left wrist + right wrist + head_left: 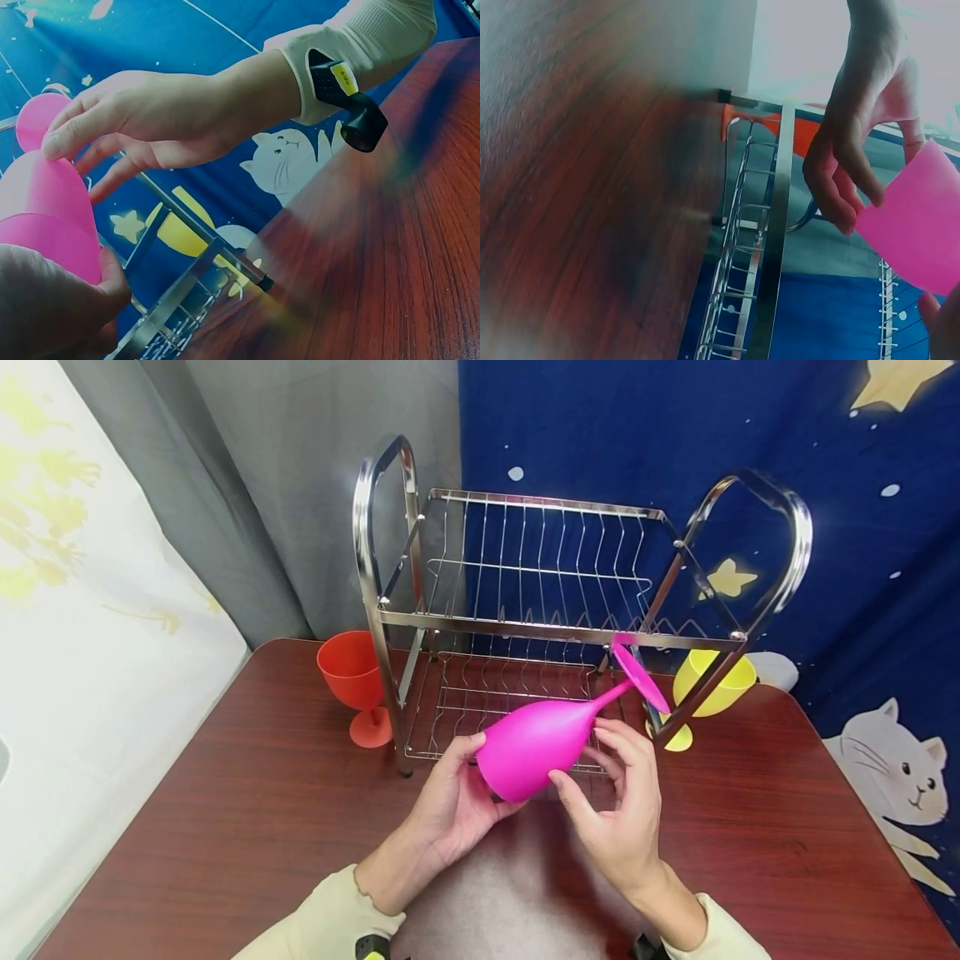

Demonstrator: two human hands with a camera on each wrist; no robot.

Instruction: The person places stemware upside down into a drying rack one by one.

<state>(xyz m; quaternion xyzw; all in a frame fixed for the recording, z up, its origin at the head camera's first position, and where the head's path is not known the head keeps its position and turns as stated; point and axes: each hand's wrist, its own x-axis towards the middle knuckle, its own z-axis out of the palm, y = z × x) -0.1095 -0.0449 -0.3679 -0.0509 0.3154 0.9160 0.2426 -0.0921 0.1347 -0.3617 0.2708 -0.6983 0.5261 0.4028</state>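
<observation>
A bright pink plastic goblet [536, 745] is held in the air in front of the wire rack, tilted with its mouth toward the lower left and its foot up to the right. My left hand [453, 814] grips the bowl near the rim, thumb on the near side, as the left hand [866, 124] in the right wrist view also shows. My right hand [626, 827] holds the bowl near the stem between thumb and fingers. In the left wrist view the right hand's [150, 116] lower fingers spread loosely away from the goblet [52, 191].
A two-tier chrome dish rack [551, 631] stands on the dark red wooden table [262, 827]. An orange-red goblet [352, 672] is upright beside its left leg. A yellow goblet [731, 681] stands by the right leg, partly behind it. Grey and blue curtains [570, 427] hang behind.
</observation>
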